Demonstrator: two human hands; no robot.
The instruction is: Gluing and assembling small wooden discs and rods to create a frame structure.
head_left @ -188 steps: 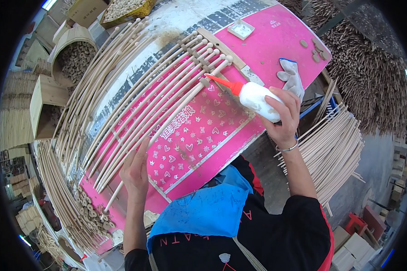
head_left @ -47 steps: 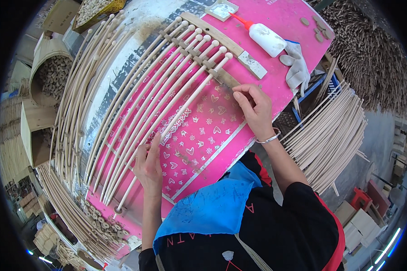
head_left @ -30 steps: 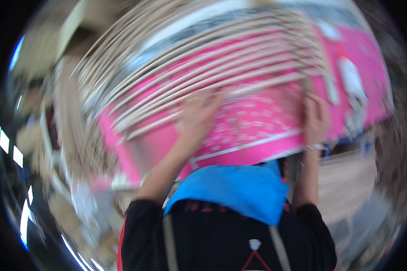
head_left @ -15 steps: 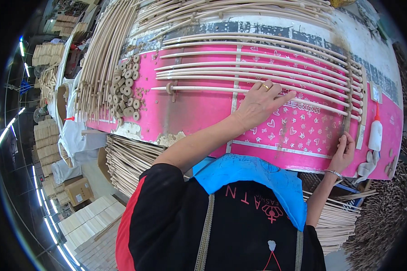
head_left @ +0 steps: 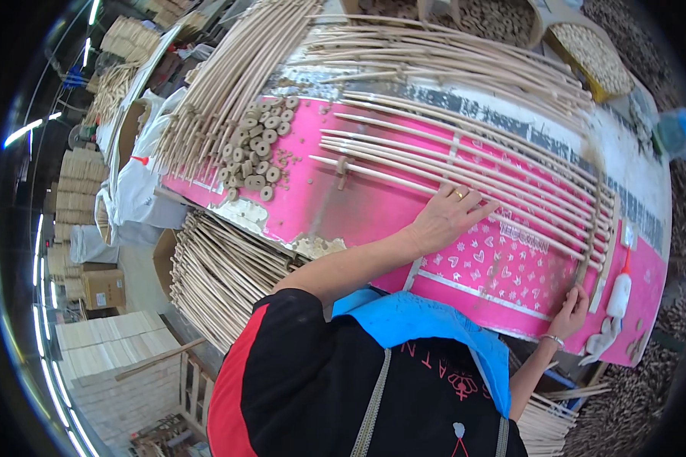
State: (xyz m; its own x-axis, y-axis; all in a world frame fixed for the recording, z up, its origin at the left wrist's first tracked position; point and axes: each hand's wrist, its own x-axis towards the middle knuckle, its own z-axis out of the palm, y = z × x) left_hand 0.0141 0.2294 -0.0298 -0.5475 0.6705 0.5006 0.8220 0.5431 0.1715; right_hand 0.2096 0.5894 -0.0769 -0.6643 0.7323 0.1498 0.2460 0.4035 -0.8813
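My left hand (head_left: 448, 217) lies over the near rods of a row of thin pale wooden rods (head_left: 404, 183), fingers apart and the index stretched to the right. A gold ring is on one finger. The rods rest side by side on a pink printed sheet. Across their right ends runs a narrow brown wooden strip (head_left: 591, 242). My right hand (head_left: 568, 314) is at the strip's near end, its thumb and fingertips closed on it. Around the nearest rod, toward its left end, stands a small wooden ring (head_left: 342, 165).
Many wooden rings (head_left: 259, 145) lie heaped on the sheet's left, beside a large stack of rods (head_left: 229, 91). More rods (head_left: 450, 57) lie at the back. A white bottle with a red nozzle (head_left: 619, 295) is at the right. Bundled rods (head_left: 221, 266) sit below the table's front edge.
The whole view has turned and shifted, so the table appears lower and more tilted. Both hands keep nearly the same places, the left on the rods and the right at the strip's near end.
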